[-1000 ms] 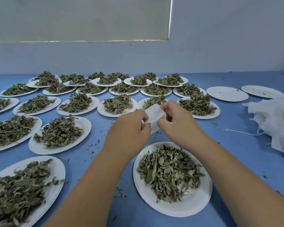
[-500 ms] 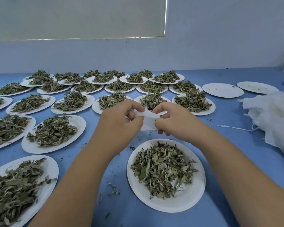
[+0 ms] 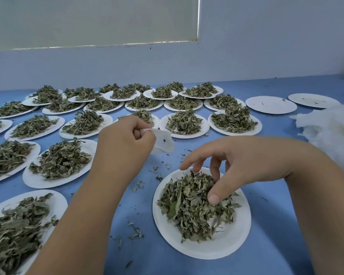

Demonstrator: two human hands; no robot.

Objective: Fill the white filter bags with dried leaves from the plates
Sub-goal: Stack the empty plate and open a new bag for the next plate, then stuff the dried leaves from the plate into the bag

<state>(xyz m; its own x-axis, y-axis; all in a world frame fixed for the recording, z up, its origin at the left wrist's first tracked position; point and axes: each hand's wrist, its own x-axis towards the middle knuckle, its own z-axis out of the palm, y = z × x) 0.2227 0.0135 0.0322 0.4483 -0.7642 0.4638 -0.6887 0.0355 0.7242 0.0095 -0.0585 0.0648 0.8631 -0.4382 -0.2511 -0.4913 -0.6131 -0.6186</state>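
My right hand (image 3: 246, 161) has let go of the bag (image 3: 163, 143) my left hand (image 3: 125, 143) pinches, and now dips, fingers loose and empty, into the leaves (image 3: 193, 205) to start filling.

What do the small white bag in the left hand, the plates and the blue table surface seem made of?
The filter bag: probably thin non-woven fabric, matte; it creases softly where the left hand pinches it. The nearest plate: likely paper, matte white, thin pressed rim. The table: smooth blue covering, faint sheen; material unclear.
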